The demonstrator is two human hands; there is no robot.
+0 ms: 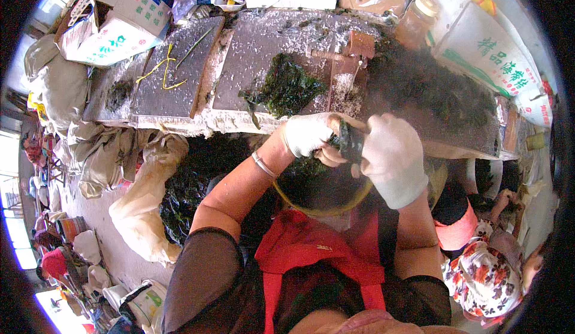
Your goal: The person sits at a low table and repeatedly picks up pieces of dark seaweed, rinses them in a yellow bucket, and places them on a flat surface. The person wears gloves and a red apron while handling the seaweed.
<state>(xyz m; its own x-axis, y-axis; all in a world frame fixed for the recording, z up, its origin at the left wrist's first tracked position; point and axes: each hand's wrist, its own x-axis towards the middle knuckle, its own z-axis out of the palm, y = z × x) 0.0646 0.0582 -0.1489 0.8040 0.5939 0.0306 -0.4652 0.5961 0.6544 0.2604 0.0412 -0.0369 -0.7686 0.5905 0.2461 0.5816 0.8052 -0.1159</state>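
Note:
Both my hands wear white gloves with the fingertips bare and meet at the table's front edge. My left hand [312, 136] and my right hand [393, 154] grip a dark green strip of seaweed [351, 141] between them. Beneath them a yellow-rimmed round container [330, 212] sits at my lap, with dark seaweed inside. On the table just beyond my left hand lies a heap of wet green seaweed [289, 84]. A wooden block fixture [360, 45] stands behind my hands, dusted with white grains.
Large cartons stand at the back left [117, 42] and right [489, 60], near a lidded plastic jar [415, 21]. Yellow ties [166, 69] lie on the board. More dark seaweed [431, 87] covers the table's right. Pale sacks [143, 208] lie at left. A co-worker in floral clothing [487, 275] sits at right.

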